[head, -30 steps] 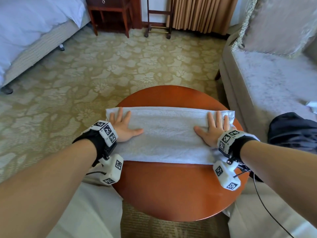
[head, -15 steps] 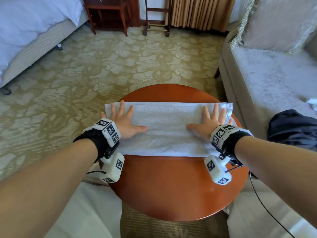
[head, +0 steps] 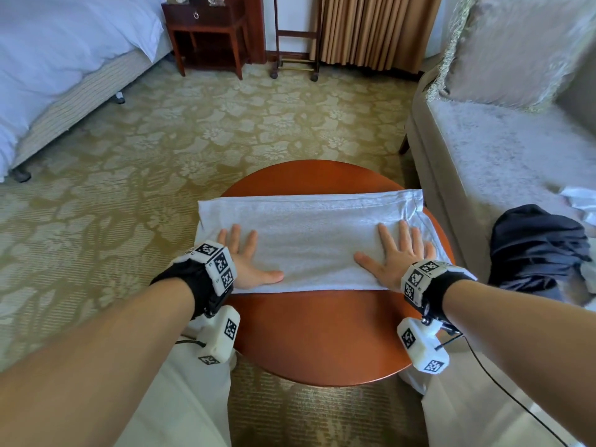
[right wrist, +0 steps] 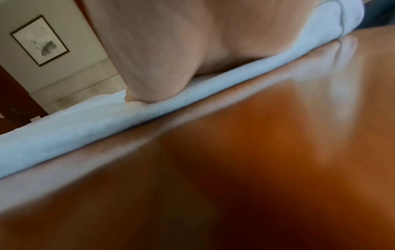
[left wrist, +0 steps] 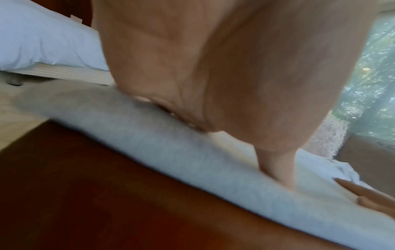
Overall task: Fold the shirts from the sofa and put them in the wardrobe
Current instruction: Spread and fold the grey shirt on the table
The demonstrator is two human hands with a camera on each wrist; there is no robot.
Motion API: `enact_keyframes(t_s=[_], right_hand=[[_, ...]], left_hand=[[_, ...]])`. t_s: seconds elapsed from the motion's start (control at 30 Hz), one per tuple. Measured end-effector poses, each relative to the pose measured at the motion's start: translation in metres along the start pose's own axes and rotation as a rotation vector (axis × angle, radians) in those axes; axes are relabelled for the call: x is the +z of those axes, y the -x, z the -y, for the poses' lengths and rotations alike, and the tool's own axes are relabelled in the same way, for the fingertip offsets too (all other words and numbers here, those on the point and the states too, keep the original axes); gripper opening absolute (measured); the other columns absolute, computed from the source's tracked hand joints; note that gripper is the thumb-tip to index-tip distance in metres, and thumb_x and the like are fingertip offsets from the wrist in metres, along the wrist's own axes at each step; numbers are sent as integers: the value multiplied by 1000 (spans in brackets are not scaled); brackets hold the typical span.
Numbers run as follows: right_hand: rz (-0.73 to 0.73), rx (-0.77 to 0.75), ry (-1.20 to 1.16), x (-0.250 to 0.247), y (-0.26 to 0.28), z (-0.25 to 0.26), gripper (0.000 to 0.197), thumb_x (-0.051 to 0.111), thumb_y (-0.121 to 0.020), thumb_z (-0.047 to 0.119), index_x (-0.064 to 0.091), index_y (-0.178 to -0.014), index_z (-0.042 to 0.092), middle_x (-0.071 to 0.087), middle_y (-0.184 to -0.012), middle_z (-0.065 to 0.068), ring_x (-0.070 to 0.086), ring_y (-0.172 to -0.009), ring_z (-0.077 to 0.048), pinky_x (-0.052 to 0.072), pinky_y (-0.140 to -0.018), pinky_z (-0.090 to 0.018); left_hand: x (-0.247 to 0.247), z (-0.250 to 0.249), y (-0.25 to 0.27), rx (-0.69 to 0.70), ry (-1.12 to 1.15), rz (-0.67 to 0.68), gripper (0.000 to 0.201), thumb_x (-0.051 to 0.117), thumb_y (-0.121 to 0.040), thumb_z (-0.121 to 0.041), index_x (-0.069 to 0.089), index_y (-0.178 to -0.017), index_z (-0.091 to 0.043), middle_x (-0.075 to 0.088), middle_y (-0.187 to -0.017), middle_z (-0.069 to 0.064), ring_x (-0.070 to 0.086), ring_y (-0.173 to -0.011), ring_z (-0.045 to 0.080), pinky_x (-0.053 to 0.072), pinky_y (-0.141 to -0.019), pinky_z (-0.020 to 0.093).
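Note:
A white shirt, folded into a long strip, lies across the far half of a round wooden table. My left hand lies flat on the strip's left end, fingers straight. Flat on its right end is my right hand, fingers spread. The left wrist view shows the palm pressed down on the white cloth. In the right wrist view the palm rests on the cloth's near edge. A dark shirt lies crumpled on the sofa to the right.
A large cushion leans at the sofa's back. A bed stands at the left, a dark nightstand and a wooden rack by the curtain beyond. Patterned carpet lies between them. White cloth shows at the sofa's right edge.
Both hands have slid over the folded shirt toward me, from its middle to its near edge, staying flat. The shirt keeps its place on the table.

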State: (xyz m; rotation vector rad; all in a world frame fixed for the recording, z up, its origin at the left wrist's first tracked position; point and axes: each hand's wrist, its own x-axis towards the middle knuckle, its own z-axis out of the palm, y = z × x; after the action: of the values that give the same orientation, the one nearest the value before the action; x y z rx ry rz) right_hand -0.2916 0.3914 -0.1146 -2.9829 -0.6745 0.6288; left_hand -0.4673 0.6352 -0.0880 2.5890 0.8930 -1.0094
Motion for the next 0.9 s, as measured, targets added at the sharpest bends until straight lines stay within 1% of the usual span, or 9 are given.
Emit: enact_keyframes(t_s=[0.13, 0.27, 0.33, 0.47, 0.57, 0.63, 0.7, 0.77, 0.9], right_hand=[[-26, 43, -5, -21, -2, 10, 95, 45, -76, 79, 9, -152, 34, -13, -161, 0, -11, -148, -27, -6, -116, -55], [-134, 131, -62, -39, 10, 39, 75, 62, -77, 54, 36, -141, 23, 27, -146, -9, 23, -136, -32, 25, -109, -53], [-81, 144, -54, -37, 15, 54, 81, 59, -79, 61, 34, -142, 18, 28, -145, -12, 24, -135, -34, 29, -107, -53], [59, 165, -82, -24, 15, 68, 113, 50, -63, 88, 22, -148, 20, 18, -151, -12, 19, -139, -35, 26, -110, -58], [97, 93, 19, -15, 4, 62, 119, 45, -61, 92, 7, -153, 27, 0, -159, -6, 1, -147, -30, 6, -116, -61], [113, 32, 60, -11, -9, 53, 117, 42, -65, 90, -8, -153, 32, -19, -160, 1, -18, -147, -24, -10, -114, -61], [109, -9, 91, -15, -25, 48, 113, 42, -68, 88, -10, -153, 35, -25, -159, 2, -23, -146, -25, -12, -113, -63], [74, -8, 134, -26, -36, 47, 109, 49, -71, 81, -6, -153, 35, -25, -159, -2, -23, -146, -29, -10, -113, -63], [-92, 28, 105, -48, -34, 58, 98, 64, -75, 59, 12, -152, 30, -7, -160, -5, -7, -148, -30, 3, -116, -59]], left_hand=[[-26, -10, 13, -33, -21, 21, 109, 43, -76, -85, 1, -157, -25, -7, -164, 7, 1, -151, 31, 12, -119, 48], [-56, -19, 7, -30, 152, -150, 84, 57, -85, -67, 43, -144, -8, 49, -145, 9, 52, -124, 25, 45, -92, 31], [-60, -19, 0, 18, 122, -222, 74, 58, -85, -64, 55, -134, -9, 50, -142, 7, 49, -127, 24, 46, -99, 36], [-55, -13, -15, 57, 52, -251, 55, 56, -90, -59, 63, -128, -20, 28, -158, 7, 13, -149, 24, 20, -118, 40], [-48, 5, -29, 16, 104, -240, 42, 63, -86, -55, 70, -115, -25, 10, -164, 5, -3, -151, 27, 5, -121, 51], [-45, 17, -36, 1, 155, -259, 39, 67, -85, -48, 74, -104, -15, 32, -157, 6, 19, -147, 26, 16, -118, 46], [-42, 26, -35, -19, 193, -319, 39, 71, -81, -47, 72, -87, -8, 63, -113, 3, 59, -103, 21, 45, -86, 31], [-41, 31, -32, -54, 243, -383, 41, 77, -77, -49, 63, -72, -10, 61, -76, 1, 57, -67, 16, 41, -57, 25], [-44, 36, -24, -97, 242, -275, 54, 85, -62, -58, 69, -81, -10, 67, -81, 2, 63, -77, 19, 46, -57, 28]])
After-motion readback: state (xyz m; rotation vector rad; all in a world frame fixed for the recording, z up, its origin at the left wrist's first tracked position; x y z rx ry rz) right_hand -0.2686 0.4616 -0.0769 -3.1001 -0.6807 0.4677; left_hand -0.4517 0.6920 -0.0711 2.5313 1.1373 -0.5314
